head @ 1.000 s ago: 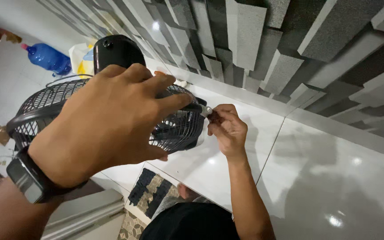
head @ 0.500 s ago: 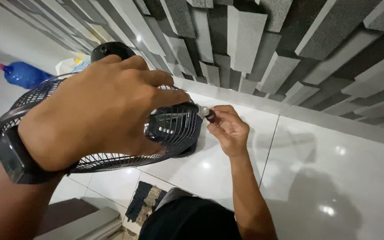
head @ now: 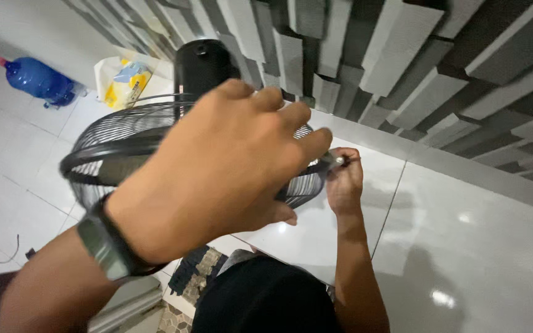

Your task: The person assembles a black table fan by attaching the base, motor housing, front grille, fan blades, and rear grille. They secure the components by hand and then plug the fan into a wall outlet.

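the black fan grille (head: pixel 124 145) is being held above the white tiled floor (head: pixel 464 246), gripped over its rim by the left hand (head: pixel 217 166). a small metal clip (head: pixel 334 161) at the rim's edge is being pinched by the right hand (head: pixel 343 185); the grille halves are seemingly joined already, the clip apparently not yet finished. a blue water jug (head: pixel 35 80) is lying near the floor's far corner.

Home interior, tiled floor (head: pixel 464 246), water jug (head: pixel 35 80)
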